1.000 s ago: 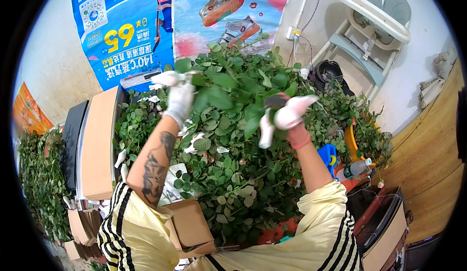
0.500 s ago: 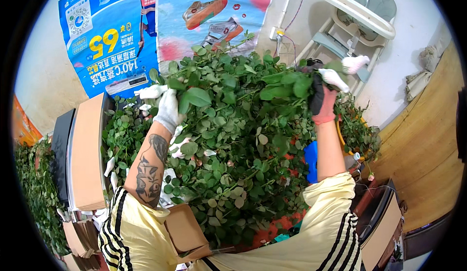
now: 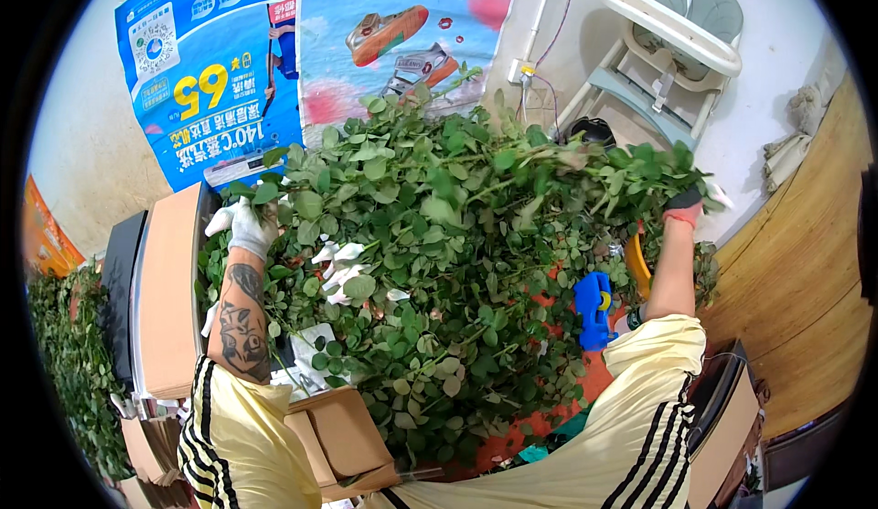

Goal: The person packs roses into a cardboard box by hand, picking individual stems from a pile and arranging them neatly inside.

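A thick heap of leafy rose stems (image 3: 412, 235) fills the work surface in front of me. At the heap's left side, my left hand (image 3: 249, 227), in a pale glove, is closed on a rose stem, and a white-sleeved bud (image 3: 219, 220) pokes out beside it. My right hand (image 3: 683, 209), in a black and pink glove, stretches far to the right. It grips rose stems whose leaves (image 3: 645, 172) trail back toward the heap; a white-sleeved bud (image 3: 718, 195) sticks out past it. More white-sleeved buds (image 3: 340, 267) lie among the leaves between my arms.
A blue tape dispenser (image 3: 594, 310) sits right of the heap, near a yellow curved rim (image 3: 637, 265). Cardboard (image 3: 166, 289) stands at the left, and an open carton (image 3: 343, 436) is close to me. Behind are wall posters (image 3: 393, 70) and a high chair (image 3: 672, 52).
Both hands have moved apart: the left outward and lower, the right farther right and lower with its leafy stems. The blue tape dispenser now shows more fully.
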The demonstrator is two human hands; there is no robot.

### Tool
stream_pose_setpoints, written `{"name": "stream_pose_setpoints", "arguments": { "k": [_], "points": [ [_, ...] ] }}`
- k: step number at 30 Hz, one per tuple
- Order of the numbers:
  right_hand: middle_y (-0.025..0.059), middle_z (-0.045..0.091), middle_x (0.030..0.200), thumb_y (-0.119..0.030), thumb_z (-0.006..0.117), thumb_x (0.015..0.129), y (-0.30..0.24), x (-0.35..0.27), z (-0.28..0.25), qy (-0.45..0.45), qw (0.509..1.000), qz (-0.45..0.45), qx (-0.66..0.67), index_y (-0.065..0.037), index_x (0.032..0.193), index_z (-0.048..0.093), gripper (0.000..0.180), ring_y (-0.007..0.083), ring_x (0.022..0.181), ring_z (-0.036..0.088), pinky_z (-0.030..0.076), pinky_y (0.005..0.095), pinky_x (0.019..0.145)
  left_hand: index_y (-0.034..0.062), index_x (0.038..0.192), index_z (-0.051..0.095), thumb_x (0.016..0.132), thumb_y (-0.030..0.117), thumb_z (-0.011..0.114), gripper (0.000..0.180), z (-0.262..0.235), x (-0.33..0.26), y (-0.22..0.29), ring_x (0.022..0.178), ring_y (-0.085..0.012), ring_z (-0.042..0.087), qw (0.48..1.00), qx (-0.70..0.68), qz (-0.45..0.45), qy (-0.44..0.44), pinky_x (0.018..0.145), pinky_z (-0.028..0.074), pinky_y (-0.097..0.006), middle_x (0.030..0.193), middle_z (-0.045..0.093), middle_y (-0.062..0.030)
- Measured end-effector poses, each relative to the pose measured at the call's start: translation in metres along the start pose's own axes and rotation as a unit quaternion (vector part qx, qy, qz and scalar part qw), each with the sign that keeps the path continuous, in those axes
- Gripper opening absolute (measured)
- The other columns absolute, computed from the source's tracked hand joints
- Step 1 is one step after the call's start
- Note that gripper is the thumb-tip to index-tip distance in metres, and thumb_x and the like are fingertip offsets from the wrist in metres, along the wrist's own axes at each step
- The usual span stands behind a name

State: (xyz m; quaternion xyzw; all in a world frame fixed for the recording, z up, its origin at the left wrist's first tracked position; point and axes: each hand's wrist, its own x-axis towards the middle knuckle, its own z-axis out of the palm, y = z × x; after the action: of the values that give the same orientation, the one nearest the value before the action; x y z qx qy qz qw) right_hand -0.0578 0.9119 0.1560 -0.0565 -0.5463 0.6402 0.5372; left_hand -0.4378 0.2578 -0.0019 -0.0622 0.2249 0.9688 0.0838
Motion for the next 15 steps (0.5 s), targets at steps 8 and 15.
{"name": "stream_pose_setpoints", "arguments": {
  "k": [8, 15],
  "points": [
    [0.0068, 0.060, 0.100, -0.018, 0.053, 0.089, -0.001, -0.052, 0.134, 0.044, 0.987, -0.139, -0.063, 0.002, 0.106, 0.058, 0.027, 0.0159, 0.089, 0.054, 0.046, 0.0298, 0.076, 0.0068, 0.103, 0.055, 0.092, 0.040, 0.043, 0.037, 0.003, -0.044, -0.127, 0.077, -0.0217, 0.061, 0.959, 0.163, -0.232, -0.013, 0.069, 0.054, -0.033, 0.096, 0.062, -0.0089],
    [0.0078, 0.058, 0.109, -0.019, 0.048, 0.092, 0.004, -0.056, 0.155, 0.002, 0.980, -0.159, -0.121, 0.003, 0.111, 0.055, 0.030, 0.0171, 0.091, 0.055, 0.044, 0.0297, 0.081, 0.0057, 0.111, 0.051, 0.097, 0.030, 0.032, 0.034, 0.000, -0.027, -0.094, 0.091, -0.0240, 0.061, 0.969, 0.140, -0.185, -0.085, 0.081, 0.052, -0.036, 0.104, 0.060, -0.0112]
  ]
}}
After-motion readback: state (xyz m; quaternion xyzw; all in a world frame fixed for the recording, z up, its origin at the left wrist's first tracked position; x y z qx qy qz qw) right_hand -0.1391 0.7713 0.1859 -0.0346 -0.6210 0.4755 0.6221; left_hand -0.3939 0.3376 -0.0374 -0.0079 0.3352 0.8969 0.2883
